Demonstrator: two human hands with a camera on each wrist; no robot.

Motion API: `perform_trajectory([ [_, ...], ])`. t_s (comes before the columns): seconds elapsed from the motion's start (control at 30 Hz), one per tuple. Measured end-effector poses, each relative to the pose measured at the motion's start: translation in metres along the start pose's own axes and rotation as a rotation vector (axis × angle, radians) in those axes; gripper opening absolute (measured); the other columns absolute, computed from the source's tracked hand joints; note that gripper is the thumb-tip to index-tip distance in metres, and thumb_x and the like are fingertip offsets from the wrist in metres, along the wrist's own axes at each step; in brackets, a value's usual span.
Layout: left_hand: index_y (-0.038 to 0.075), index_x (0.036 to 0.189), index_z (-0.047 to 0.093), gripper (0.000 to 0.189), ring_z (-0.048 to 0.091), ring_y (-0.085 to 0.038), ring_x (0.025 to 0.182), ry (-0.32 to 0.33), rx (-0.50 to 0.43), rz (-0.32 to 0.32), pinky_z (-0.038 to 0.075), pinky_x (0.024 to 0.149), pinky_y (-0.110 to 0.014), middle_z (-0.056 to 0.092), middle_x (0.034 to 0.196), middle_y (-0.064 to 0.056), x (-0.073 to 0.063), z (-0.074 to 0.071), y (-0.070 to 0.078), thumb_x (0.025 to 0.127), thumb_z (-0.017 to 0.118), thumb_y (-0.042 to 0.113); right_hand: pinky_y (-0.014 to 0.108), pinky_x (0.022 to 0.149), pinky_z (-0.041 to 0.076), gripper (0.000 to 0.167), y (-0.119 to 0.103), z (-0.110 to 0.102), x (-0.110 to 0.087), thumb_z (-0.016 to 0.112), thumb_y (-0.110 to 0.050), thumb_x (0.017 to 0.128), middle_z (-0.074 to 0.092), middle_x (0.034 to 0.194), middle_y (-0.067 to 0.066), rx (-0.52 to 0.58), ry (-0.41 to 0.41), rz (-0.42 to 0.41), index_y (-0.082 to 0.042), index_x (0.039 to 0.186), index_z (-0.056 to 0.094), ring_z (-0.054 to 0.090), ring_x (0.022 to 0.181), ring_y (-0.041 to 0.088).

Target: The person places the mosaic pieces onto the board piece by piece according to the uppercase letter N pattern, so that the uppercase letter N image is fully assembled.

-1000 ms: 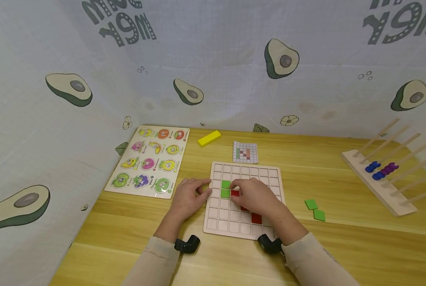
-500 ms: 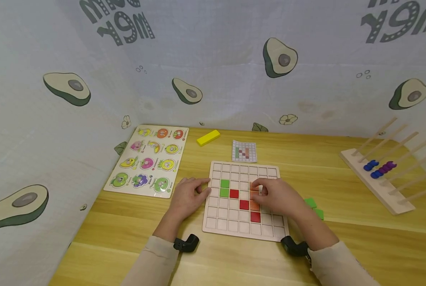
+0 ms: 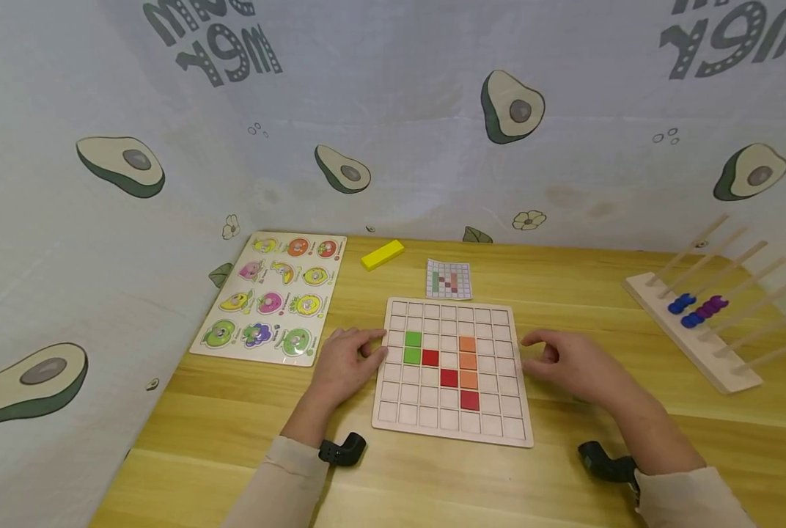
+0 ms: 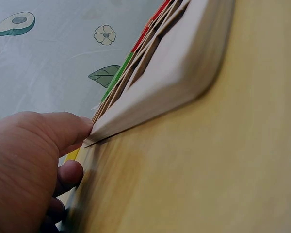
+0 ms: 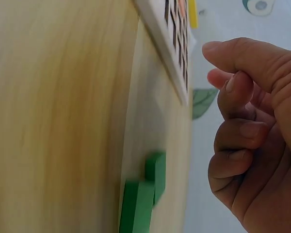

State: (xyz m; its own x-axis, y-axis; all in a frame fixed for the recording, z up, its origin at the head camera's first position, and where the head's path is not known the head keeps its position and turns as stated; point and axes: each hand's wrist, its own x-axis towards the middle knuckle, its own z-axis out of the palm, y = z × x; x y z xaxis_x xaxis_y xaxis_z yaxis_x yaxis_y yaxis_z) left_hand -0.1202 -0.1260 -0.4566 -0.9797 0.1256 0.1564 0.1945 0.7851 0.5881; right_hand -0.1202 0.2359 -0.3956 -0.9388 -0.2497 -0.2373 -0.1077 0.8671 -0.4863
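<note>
A square wooden grid board lies on the table. Set into its cells are two green tiles, three red tiles in a diagonal and three orange tiles in a column. At the board's left edge my left hand rests with fingertips touching the rim. My right hand hovers off the right edge, fingers loosely bent, nothing between thumb and forefinger. Two loose green tiles appear below it in the right wrist view; in the head view the hand mostly hides them.
A small printed pattern card lies behind the board, with a yellow block to its left. A fruit puzzle board is at the left. On the right stands a wooden peg rack with blue and purple beads.
My right hand has moved right, from the red tile area over the orange tiles and off the board. The orange column and red tiles are now uncovered. My left hand stays put.
</note>
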Motion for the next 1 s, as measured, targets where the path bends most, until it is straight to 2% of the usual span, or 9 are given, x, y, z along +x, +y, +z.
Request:
perform_trajectory([
  [0.27, 0.022, 0.122, 0.076, 0.03, 0.044, -0.011, 0.073, 0.012, -0.013, 0.011, 0.035, 0.07, -0.026, 0.057, 0.074, 0.011, 0.0, 0.0, 0.001, 0.093, 0.074, 0.032, 0.028, 0.056, 0.034, 0.035, 0.04, -0.01, -0.01, 0.071, -0.028, 0.095, 0.053, 0.075, -0.001, -0.037, 0.037, -0.002, -0.005, 0.122, 0.067, 0.045, 0.064, 0.015],
  [0.53, 0.021, 0.121, 0.076, 0.03, 0.044, -0.011, 0.074, 0.01, -0.024, 0.012, 0.035, 0.07, -0.026, 0.056, 0.074, 0.011, 0.0, 0.0, 0.0, 0.093, 0.074, 0.032, 0.026, 0.057, 0.034, 0.032, 0.068, -0.016, -0.021, 0.071, -0.025, 0.096, 0.054, 0.076, -0.001, -0.048, 0.06, 0.001, -0.006, 0.121, 0.068, 0.044, 0.065, 0.011],
  [0.77, 0.021, 0.122, 0.076, 0.03, 0.044, -0.011, 0.073, 0.009, -0.026, 0.016, 0.035, 0.071, -0.027, 0.057, 0.074, 0.011, 0.0, 0.0, 0.0, 0.093, 0.074, 0.032, 0.026, 0.055, 0.033, 0.035, 0.083, -0.021, -0.029, 0.072, -0.026, 0.095, 0.054, 0.076, -0.002, -0.054, 0.06, 0.008, -0.006, 0.122, 0.067, 0.042, 0.061, 0.008],
  [1.0, 0.021, 0.122, 0.076, 0.031, 0.044, -0.011, 0.073, 0.006, -0.015, 0.015, 0.035, 0.07, -0.027, 0.057, 0.074, 0.011, 0.0, 0.0, -0.001, 0.094, 0.073, 0.032, 0.026, 0.054, 0.034, 0.037, 0.085, -0.02, -0.029, 0.074, -0.027, 0.094, 0.053, 0.075, -0.002, -0.039, 0.033, 0.005, -0.006, 0.123, 0.067, 0.042, 0.06, 0.007],
])
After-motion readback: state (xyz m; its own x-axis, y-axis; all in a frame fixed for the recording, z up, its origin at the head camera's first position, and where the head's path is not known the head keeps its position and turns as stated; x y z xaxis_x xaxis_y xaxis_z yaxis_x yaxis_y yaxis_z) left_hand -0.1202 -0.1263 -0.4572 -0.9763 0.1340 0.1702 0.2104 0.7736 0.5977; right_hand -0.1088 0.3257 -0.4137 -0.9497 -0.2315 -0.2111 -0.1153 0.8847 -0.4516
